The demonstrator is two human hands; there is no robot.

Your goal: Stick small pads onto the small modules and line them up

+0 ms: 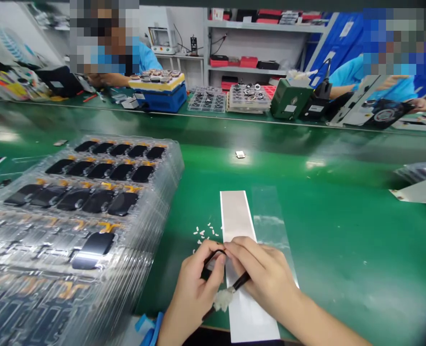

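Note:
My left hand (194, 283) grips a small black-rimmed screen (213, 255) between thumb and fingers; most of it is hidden. The fingertips of my right hand (270, 274) meet its upper edge. A thin dark tool (240, 281) with a whitish, crumpled clump (223, 299) at one end runs out from under my right palm; its kind is unclear. Beneath both hands lies a long white backing sheet (247, 317) with a pale beige upper part. Small pinkish-white bits (202, 234) are scattered left of the sheet.
Left stands a tall stack of clear plastic trays (158, 211), the top one holding rows of black screens (93, 250). A clear film (270, 211) lies right of the sheet. Farther back are a small metallic piece (240, 154), a blue box (162, 98) and two people in blue.

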